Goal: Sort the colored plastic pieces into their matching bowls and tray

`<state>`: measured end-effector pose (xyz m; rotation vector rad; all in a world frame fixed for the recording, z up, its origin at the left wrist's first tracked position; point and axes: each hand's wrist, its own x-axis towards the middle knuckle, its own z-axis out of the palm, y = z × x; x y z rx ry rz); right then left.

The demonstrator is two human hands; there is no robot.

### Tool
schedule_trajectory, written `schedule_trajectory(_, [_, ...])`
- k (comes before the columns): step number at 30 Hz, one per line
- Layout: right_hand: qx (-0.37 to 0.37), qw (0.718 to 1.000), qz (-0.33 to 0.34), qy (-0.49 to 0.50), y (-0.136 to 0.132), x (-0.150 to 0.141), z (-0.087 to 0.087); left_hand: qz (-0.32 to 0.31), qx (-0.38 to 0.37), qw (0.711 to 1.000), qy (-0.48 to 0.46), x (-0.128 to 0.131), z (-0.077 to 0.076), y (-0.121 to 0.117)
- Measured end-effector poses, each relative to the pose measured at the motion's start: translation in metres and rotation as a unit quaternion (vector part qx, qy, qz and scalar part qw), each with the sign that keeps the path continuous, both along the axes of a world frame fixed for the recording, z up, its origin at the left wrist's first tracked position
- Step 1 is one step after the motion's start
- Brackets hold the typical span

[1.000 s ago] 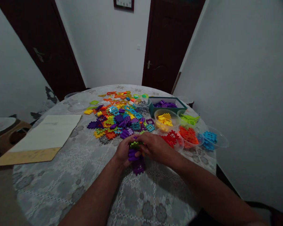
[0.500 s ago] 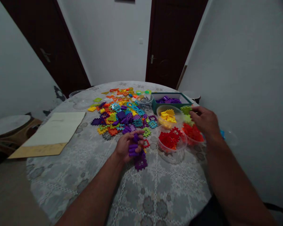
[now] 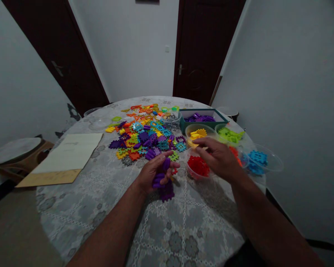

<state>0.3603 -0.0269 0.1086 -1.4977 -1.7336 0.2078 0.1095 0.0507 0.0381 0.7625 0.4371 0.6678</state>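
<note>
My left hand (image 3: 153, 172) rests on the round table (image 3: 72, 207) and is closed around several purple plastic building pieces (image 3: 160, 181). Another purple piece (image 3: 167, 194) lies on the cloth just under it. My right hand (image 3: 218, 157) hovers palm down above the clear bowl of red pieces (image 3: 196, 167), fingers loosely spread, with nothing visible in it. A big pile of mixed coloured pieces (image 3: 141, 135) lies beyond my left hand.
Clear bowls hold yellow (image 3: 198, 134), green (image 3: 229, 134), orange (image 3: 235, 152) and blue pieces (image 3: 257, 160). A teal box (image 3: 202, 118) holds purple ones. A paper sheet on cardboard (image 3: 66, 154) lies at the left. A small stool (image 3: 13, 152) and two dark doors stand beyond.
My right hand took a green piece from my left hand, carried it right to the green bowl, and has come back over the red bowl without it. My left hand stayed put.
</note>
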Motion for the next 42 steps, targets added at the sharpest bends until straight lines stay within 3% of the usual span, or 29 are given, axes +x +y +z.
schedule_trajectory(3, [-0.031, 0.989, 0.141, -0.01, -0.011, -0.044, -0.004, -0.01, 0.047, 0.999, 0.017, -0.001, 0.0, -0.003])
schedule_trajectory(8, [-0.072, 0.978, 0.192, 0.039, -0.013, -0.071, -0.017, -0.064, 0.096, 0.992, 0.06, 0.0, -0.001, -0.008])
schedule_trajectory(12, [-0.106, 0.972, 0.197, 0.077, -0.014, -0.069, -0.012, -0.095, 0.086, 0.99, 0.065, 0.001, 0.0, -0.01])
schedule_trajectory(15, [-0.146, 0.972, 0.174, 0.055, -0.014, -0.056, 0.002, -0.059, 0.047, 0.996, 0.056, 0.0, 0.0, -0.008])
schedule_trajectory(18, [-0.168, 0.973, 0.153, -0.03, 0.003, -0.028, 0.017, -0.008, 0.005, 1.0, 0.02, 0.0, 0.0, -0.004])
schedule_trajectory(21, [-0.158, 0.98, 0.093, -0.073, 0.041, 0.012, 0.028, 0.03, -0.037, 0.998, -0.03, 0.0, 0.003, -0.002])
schedule_trajectory(25, [-0.085, 0.985, -0.145, 0.026, 0.093, 0.061, 0.031, 0.065, -0.068, 0.993, -0.066, -0.001, 0.009, -0.002])
schedule_trajectory(28, [-0.038, 0.973, -0.222, 0.043, 0.101, 0.069, 0.028, 0.094, -0.078, 0.989, -0.078, -0.002, 0.012, 0.0])
schedule_trajectory(30, [-0.043, 0.984, -0.174, 0.021, 0.088, 0.053, 0.023, 0.111, -0.088, 0.986, -0.088, -0.003, 0.013, 0.001])
schedule_trajectory(33, [-0.065, 0.997, -0.017, -0.032, 0.054, 0.006, 0.013, 0.125, -0.096, 0.982, -0.104, -0.003, 0.013, 0.002])
schedule_trajectory(37, [-0.086, 0.981, 0.141, -0.102, 0.018, -0.059, -0.004, 0.134, -0.094, 0.979, -0.123, -0.001, 0.011, 0.002])
schedule_trajectory(39, [-0.089, 0.972, 0.172, -0.134, 0.012, -0.081, -0.014, 0.133, -0.093, 0.979, -0.125, 0.0, 0.009, 0.002])
schedule_trajectory(42, [-0.094, 0.969, 0.148, -0.172, 0.016, -0.097, -0.027, 0.116, -0.088, 0.981, -0.13, 0.0, 0.008, 0.002])
